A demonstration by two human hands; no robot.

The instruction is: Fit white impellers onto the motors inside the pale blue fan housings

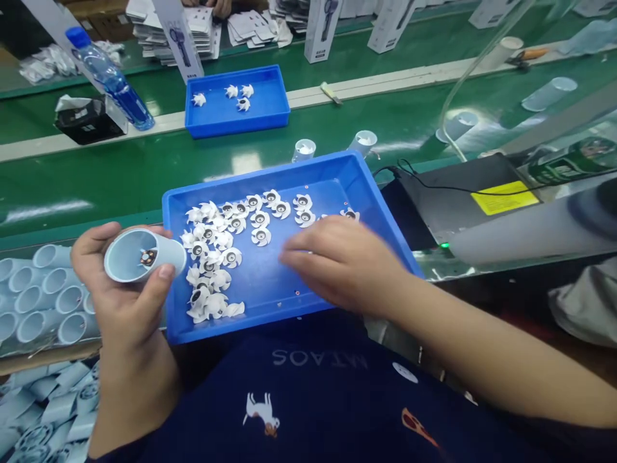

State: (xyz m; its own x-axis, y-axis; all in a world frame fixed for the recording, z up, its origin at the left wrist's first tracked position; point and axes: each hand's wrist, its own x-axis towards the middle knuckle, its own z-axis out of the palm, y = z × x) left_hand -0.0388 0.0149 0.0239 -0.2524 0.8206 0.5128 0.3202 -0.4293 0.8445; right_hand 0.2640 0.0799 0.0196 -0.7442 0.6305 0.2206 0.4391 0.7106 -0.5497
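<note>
Left hand [120, 302], centre left of the frame: thumb and fingers are clamped around a pale cup [168, 256], mouth tilted toward the viewer, with a dark, coppery core [148, 258] inside. Right hand [347, 263], centre: fingers are together over the tray [270, 276]; blur hides whether anything is pinched. White fans [261, 236] crowd the tray's left side, with others scattered toward the right. Just beyond the tray, two standing cups [304, 152] contain white pieces, apparently fans; a small tray [238, 127], top centre, bears four more. Cup rows [29, 300] lie at left, above a heap [60, 405] of similar parts. The work appears part-way along: no fan is visible in the held cup, and many lie loose.
</note>
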